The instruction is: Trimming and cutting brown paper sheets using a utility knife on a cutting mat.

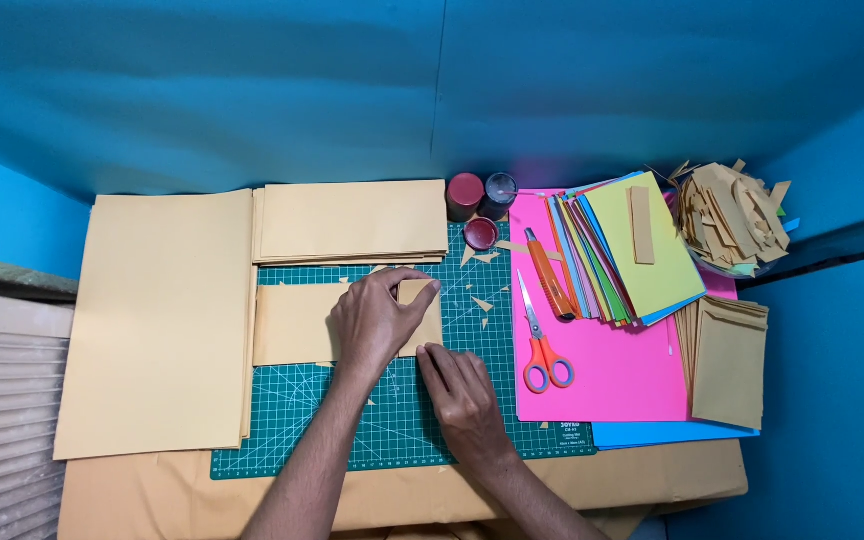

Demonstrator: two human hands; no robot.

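Note:
A tan paper strip (292, 325) lies across the green cutting mat (392, 420). My left hand (377, 320) rests on the strip's right part, its fingers pinching the folded right end (417, 292). Just below it, my right hand (457, 385) presses flat on the mat at the strip's lower right corner. Small tan offcuts (480, 300) are scattered on the mat to the right of my hands.
Large tan sheets (157, 320) lie left, a tan stack (352, 220) behind the mat. Right: orange scissors (542, 345) and an orange knife (549, 275) on pink paper (612, 380), coloured sheets (632, 250), folded tan pieces (730, 360), scraps (732, 215), small jars (480, 195).

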